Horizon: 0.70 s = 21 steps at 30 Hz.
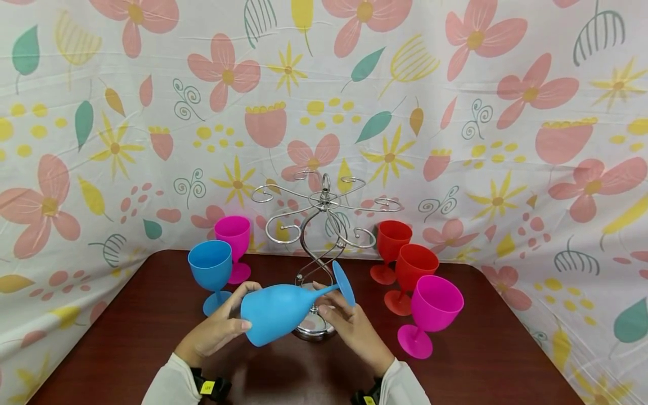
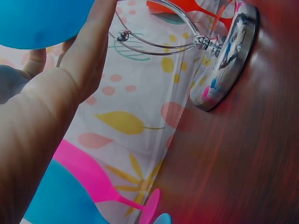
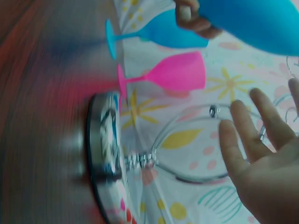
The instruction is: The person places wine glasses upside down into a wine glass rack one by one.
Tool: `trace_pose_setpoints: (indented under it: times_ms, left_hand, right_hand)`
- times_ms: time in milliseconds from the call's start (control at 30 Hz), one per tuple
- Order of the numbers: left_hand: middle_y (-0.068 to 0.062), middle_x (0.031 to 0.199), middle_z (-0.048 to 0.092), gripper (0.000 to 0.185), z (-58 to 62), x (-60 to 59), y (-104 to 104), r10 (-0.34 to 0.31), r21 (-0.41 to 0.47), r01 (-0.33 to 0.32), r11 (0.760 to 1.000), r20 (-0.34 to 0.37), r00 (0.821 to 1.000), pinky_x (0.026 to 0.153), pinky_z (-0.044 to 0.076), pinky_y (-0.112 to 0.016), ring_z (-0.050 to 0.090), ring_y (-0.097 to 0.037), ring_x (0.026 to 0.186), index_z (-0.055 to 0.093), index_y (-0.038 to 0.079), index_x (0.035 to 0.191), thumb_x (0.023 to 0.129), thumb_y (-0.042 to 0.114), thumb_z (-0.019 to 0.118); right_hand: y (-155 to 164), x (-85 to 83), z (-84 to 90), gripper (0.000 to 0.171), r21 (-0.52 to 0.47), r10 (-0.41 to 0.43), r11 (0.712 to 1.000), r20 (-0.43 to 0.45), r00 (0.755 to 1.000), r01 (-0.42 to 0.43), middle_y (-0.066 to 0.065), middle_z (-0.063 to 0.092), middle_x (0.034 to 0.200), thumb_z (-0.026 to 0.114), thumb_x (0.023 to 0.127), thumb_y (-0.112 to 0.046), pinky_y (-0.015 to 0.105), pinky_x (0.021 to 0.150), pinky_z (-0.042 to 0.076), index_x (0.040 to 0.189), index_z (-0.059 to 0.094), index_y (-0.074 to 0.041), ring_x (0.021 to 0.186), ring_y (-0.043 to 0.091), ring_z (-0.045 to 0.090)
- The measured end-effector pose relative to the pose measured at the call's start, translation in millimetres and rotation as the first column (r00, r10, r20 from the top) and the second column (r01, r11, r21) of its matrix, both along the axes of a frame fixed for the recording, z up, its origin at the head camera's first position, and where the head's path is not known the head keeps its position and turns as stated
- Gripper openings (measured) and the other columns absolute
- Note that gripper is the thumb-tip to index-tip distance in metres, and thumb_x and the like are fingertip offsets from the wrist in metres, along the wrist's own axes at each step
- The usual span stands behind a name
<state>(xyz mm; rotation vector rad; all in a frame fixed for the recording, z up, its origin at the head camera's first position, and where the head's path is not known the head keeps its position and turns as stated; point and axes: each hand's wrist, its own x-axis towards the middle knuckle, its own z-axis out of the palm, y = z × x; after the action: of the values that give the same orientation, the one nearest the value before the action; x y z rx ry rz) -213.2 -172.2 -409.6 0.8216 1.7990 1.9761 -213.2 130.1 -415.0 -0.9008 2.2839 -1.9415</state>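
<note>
The backdrop, a floral printed cloth (image 1: 455, 112), hangs loose and creased behind and around the rack. The table (image 1: 481, 360) is dark reddish wood-grain with a smooth, faintly glossy face.

The rack (image 1: 324, 225), the landmark, is polished chrome wire: a twisted double stem, scrolled arms radiating from a top ring, and a round mirrored base (image 2: 229, 56) standing flat on the table.

The held blue goblet (image 1: 283, 306) lies on its side directly in front of the rack's base, off the table, bowl toward the left and round foot (image 1: 344, 283) raised toward the rack's stem. It reads as matte moulded plastic, opaque, with a thin stem.

Judgement: the step in hand is turning this goblet over to hang it. The next move calls for completing the inversion and sliding the stem into a free scrolled arm so that the foot rests on the wire.

Left of the rack stand a blue goblet (image 1: 210, 270) and, behind it, a pink goblet (image 1: 234, 242). Right of the rack stand two red goblets (image 1: 392, 247) (image 1: 412, 275) and a second pink goblet (image 1: 430, 315), all upright and of the same matte make.

The left hand (image 1: 217, 329) cups the bowl, fingers curled round it. The right hand (image 1: 349, 326) holds the goblet near the stem; the right wrist view shows its fingers fairly straight and spread.
</note>
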Motion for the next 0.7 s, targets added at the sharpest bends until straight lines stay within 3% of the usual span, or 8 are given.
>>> trace_pose_setpoints:
  times_ms: [233, 533, 700]
  left_hand:
    - [-0.027, 0.143, 0.017, 0.06, -3.8, -0.4, 3.1, -0.02, 0.001, 0.02, 1.0, 0.002, 1.0, 0.093, 0.048, -0.053, 0.037, -0.038, 0.124, 0.024, 0.013, 0.138, 0.09, 0.017, 0.059]
    - [-0.025, 0.141, 0.023, 0.065, -8.5, -1.8, 6.9, -0.041, -0.027, 0.041, 0.999, 0.016, 0.999, 0.092, 0.049, -0.052, 0.039, -0.037, 0.123, 0.021, 0.006, 0.139, 0.09, 0.019, 0.062]
    - [-0.023, 0.141, 0.029, 0.071, -12.3, -5.8, 10.8, -0.069, -0.091, 0.069, 0.993, 0.007, 0.998, 0.091, 0.05, -0.05, 0.04, -0.037, 0.123, 0.021, 0.004, 0.142, 0.089, 0.02, 0.067]
  right_hand:
    - [-7.5, 8.0, 3.7, 0.03, -0.146, -0.128, 0.982, -0.076, 0.989, 0.116, 0.007, 0.067, 0.122, 0.059, 0.099, -0.011, 0.035, 0.099, 0.046, 0.127, 0.065, -0.003, 0.119, 0.025, 0.058]
    - [-10.7, 13.1, 8.5, 0.029, -0.21, -0.123, 0.973, -0.119, 0.985, 0.096, 0.013, 0.066, 0.121, 0.059, 0.097, -0.002, 0.036, 0.099, 0.046, 0.124, 0.064, 0.002, 0.123, 0.027, 0.056]
    - [-9.7, 12.3, 8.2, 0.028, -0.222, -0.097, 0.973, -0.118, 0.988, 0.069, 0.016, 0.065, 0.122, 0.056, 0.099, -0.004, 0.037, 0.102, 0.044, 0.125, 0.063, 0.002, 0.125, 0.03, 0.053]
